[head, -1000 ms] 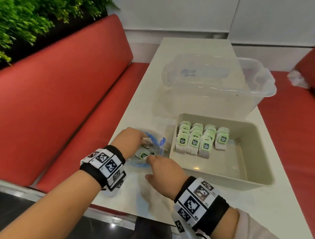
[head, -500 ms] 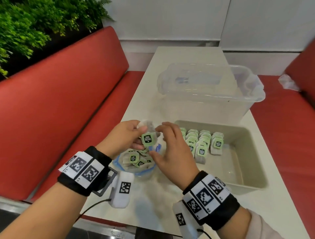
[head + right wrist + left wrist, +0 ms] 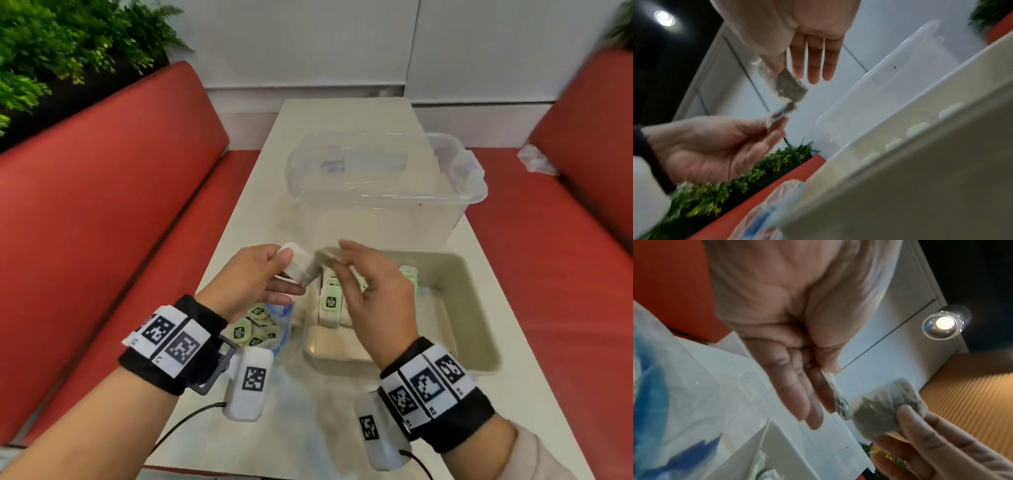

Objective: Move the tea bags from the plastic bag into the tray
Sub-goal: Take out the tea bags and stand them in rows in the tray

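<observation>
Above the tray's near-left corner my left hand (image 3: 287,267) pinches a white tea bag (image 3: 296,262) between thumb and fingers. My right hand (image 3: 337,260) pinches a second tea bag (image 3: 789,86) with thumb and forefinger, its other fingers straight. The two bags touch end to end, and the left hand's tea bag (image 3: 838,395) shows edge-on in the left wrist view. The plastic bag (image 3: 274,318) lies on the table under my left wrist with several green-labelled tea bags (image 3: 241,331) in it. The beige tray (image 3: 472,308) holds rows of upright tea bags (image 3: 330,301) at its left end.
A large clear plastic container (image 3: 383,185) stands right behind the tray. The white table (image 3: 342,113) is narrow, with red benches (image 3: 102,205) on both sides and a crumpled plastic wrapper (image 3: 534,161) on the right one. Plants (image 3: 51,51) stand at the far left.
Both hands came up out of the plastic bag, lifted tea bags and moved up and right over the tray's edge. The bags now show their plain sides.
</observation>
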